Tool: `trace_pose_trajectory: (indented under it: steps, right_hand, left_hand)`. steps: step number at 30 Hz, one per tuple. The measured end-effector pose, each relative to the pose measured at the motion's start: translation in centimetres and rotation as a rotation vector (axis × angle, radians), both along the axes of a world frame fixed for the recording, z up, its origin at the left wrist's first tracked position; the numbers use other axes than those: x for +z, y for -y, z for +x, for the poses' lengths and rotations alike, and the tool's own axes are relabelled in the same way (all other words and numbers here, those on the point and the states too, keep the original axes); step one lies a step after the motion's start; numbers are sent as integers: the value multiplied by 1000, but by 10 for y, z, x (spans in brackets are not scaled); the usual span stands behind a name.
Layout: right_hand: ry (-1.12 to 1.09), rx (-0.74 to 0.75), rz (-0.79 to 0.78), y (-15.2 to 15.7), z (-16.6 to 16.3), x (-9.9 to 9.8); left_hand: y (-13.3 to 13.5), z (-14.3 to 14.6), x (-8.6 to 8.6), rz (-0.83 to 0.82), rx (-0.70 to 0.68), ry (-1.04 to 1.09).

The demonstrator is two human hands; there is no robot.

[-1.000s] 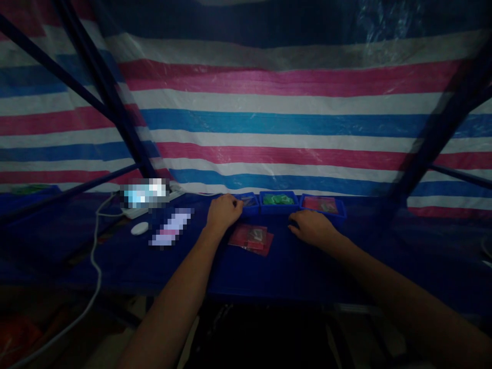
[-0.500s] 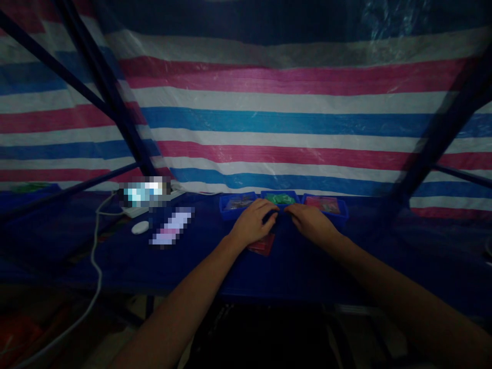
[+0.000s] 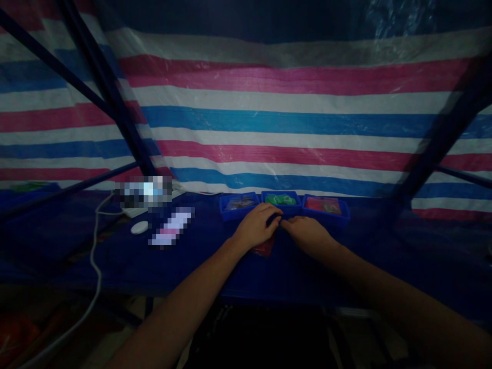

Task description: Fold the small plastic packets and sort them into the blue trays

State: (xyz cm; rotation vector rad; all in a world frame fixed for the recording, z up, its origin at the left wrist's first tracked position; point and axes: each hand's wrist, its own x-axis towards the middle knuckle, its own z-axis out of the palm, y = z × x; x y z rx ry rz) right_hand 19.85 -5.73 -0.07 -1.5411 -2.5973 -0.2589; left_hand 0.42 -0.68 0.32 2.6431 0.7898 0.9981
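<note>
My left hand [image 3: 257, 226] and my right hand [image 3: 307, 231] meet fingertip to fingertip on the dark blue table [image 3: 200, 261], just in front of the middle of three small blue trays. Both have curled fingers; what they pinch is hidden in the dim light. A red plastic packet [image 3: 264, 249] lies under my left hand, mostly covered. The left tray [image 3: 237, 204] holds dark small parts, the middle tray [image 3: 280, 199] green ones, the right tray [image 3: 326, 206] red packets.
A striped pink, blue and white tarp [image 3: 269, 118] hangs behind the table. Dark blue frame poles [image 3: 103, 87] slant at the left and right. A white cable [image 3: 94, 256], a small white round object [image 3: 139, 227] and blurred items lie at the table's left.
My left hand has moved right from the left tray to cover the red packets. My right hand has shifted left, and the two now touch.
</note>
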Motion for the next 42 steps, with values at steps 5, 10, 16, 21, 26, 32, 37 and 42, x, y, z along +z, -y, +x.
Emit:
trace_pose_trajectory:
  steps: [5, 10, 16, 21, 26, 32, 37, 42]
  right_hand:
    - [-397, 23, 22, -13, 9, -5]
    - [-885, 106, -78, -26, 11, -14]
    - [-1275, 131, -267, -35, 16, -14]
    - [-1460, 210, -462, -38, 19, -13]
    - [-1547, 211, -522, -40, 17, -18]
    - [-1558, 152, -473, -42, 16, -20]
    - [-1492, 153, -442, -45, 16, -23]
    - [-1509, 151, -420, -48, 14, -28]
  left_hand:
    - [-2, -1, -4, -12, -28, -20]
    - [-3, 1, -7, -49, 6, -28]
    - [-5, 0, -2, -224, 79, 154]
    - [-9, 2, -7, -430, 53, 322]
    - [-16, 3, -14, -492, 36, 351]
    - [-13, 4, -12, -503, -77, 377]
    - [-10, 5, -10, -420, -41, 321]
    - [-9, 6, -11, -350, 46, 293]
